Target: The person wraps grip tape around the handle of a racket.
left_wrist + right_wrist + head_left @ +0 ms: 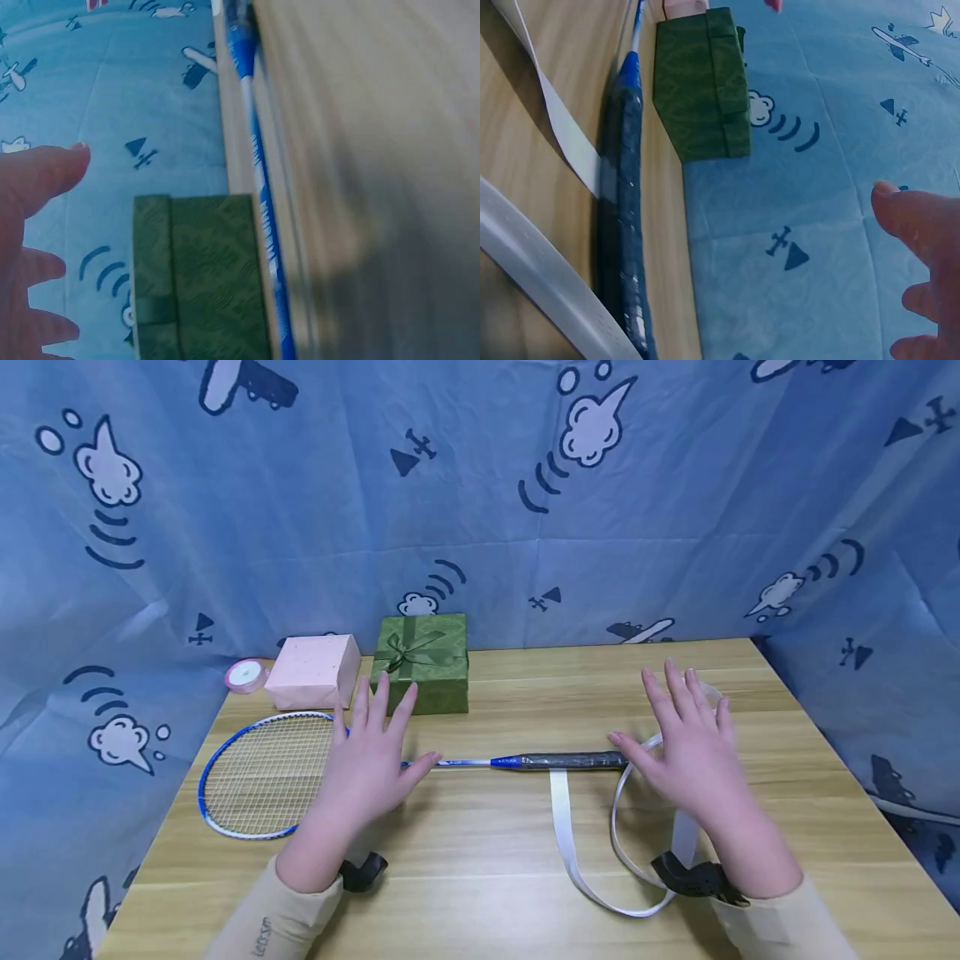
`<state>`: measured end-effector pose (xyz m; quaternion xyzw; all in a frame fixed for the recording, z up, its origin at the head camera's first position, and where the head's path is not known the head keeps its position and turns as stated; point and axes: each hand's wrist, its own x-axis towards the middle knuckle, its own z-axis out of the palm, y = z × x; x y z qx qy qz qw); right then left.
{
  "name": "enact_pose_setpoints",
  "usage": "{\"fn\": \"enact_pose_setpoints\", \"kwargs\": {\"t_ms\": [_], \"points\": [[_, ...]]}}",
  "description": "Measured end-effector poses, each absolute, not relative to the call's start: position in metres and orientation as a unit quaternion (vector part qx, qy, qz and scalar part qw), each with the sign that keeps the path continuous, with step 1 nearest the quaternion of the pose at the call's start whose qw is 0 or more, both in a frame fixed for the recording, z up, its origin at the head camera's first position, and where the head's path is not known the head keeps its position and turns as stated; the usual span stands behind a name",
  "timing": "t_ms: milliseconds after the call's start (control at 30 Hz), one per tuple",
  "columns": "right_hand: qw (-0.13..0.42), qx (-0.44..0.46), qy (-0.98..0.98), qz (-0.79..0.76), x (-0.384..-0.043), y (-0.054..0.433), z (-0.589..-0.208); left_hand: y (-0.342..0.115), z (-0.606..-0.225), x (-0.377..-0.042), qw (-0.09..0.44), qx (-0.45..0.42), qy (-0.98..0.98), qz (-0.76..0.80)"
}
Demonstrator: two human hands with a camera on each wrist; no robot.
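Note:
My left hand [367, 777] is spread above the badminton racket, its fingers straight and holding nothing. The racket's strung head [262, 777] lies at the left, partly behind that hand, and its dark wrapped handle [573, 762] points right. Over the handle's end, my right hand [693, 756] is spread too, with nothing in it. A white ribbon [562, 827] loops on the table below the handle and runs behind the right hand and wrist. Past the left fingertips stands a green gift box [442, 685] with a bow. In the right wrist view the ribbon [562, 127] meets the handle [630, 225].
A pink wrapped box [311, 672] stands left of the green one, with a pink-edged ribbon roll [246, 675] beside it. The wooden table [480, 893] ends at a blue patterned curtain [480, 527] behind and at the sides.

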<state>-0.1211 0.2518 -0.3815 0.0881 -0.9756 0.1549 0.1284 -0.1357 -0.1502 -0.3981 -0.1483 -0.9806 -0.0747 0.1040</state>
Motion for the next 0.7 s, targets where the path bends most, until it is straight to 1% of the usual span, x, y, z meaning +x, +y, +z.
{"fn": "enact_pose_setpoints", "kwargs": {"t_ms": [300, 433, 567, 700], "points": [[0.112, 0.1, -0.974, 0.168, -0.116, 0.236, -0.398, -0.145, -0.419, -0.138, 0.041, -0.155, -0.985, -0.067], [0.09, 0.101, -0.978, 0.161, -0.116, 0.229, -0.404, -0.146, -0.425, -0.14, 0.017, -0.158, -0.985, -0.074], [0.056, 0.096, -0.982, 0.15, -0.117, 0.225, -0.408, -0.147, -0.431, -0.143, 0.008, -0.154, -0.986, -0.066], [0.029, 0.092, -0.985, 0.14, -0.12, 0.226, -0.412, -0.148, -0.434, -0.148, 0.018, -0.157, -0.986, -0.054]]}}
